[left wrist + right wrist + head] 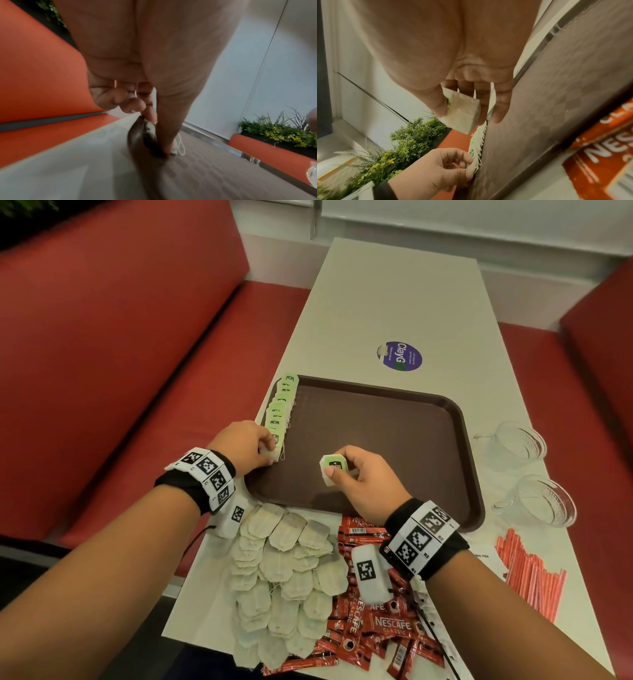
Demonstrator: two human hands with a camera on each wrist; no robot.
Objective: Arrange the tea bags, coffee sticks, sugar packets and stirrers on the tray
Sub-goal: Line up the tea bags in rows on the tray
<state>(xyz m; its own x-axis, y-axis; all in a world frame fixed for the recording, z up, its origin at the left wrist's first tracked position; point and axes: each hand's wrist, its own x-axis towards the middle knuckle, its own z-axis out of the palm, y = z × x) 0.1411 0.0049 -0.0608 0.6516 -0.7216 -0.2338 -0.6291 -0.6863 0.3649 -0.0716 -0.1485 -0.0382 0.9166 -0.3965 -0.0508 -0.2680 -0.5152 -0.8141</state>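
Taking the brown tray (394, 440) as the landmark and working outward from the person: on the counter (394, 302) nearest the body, on the near side of the tray, lies a loose heap of tea bags (284, 570), and just to its right a scatter of red coffee sticks (376, 628); a bundle of red stirrers (527, 573) lies off the tray's near right corner. Sugar packets cannot be made out with any certainty. Over the tray's near part, the right hand (370, 481) has its grip pinching a single tea bag (331, 469) between thumb and fingers, green tag up, clear of the tray floor. At the tray's near left corner the left hand (246, 445) has its grip curled and pinching the nearest bag of the row of tea bags (281, 412), which runs overlapped along the tray's left rim toward its far corner. Two glass cups (527, 470) stand just beyond the tray's right rim, and a purple sticker (400, 356) sits past its far rim. The step in hand looks like building the tea bag row, early in the whole task. The next move probably calls for carrying the held bag left and tucking it against the near end, tag up, while the left hand steadies the row.
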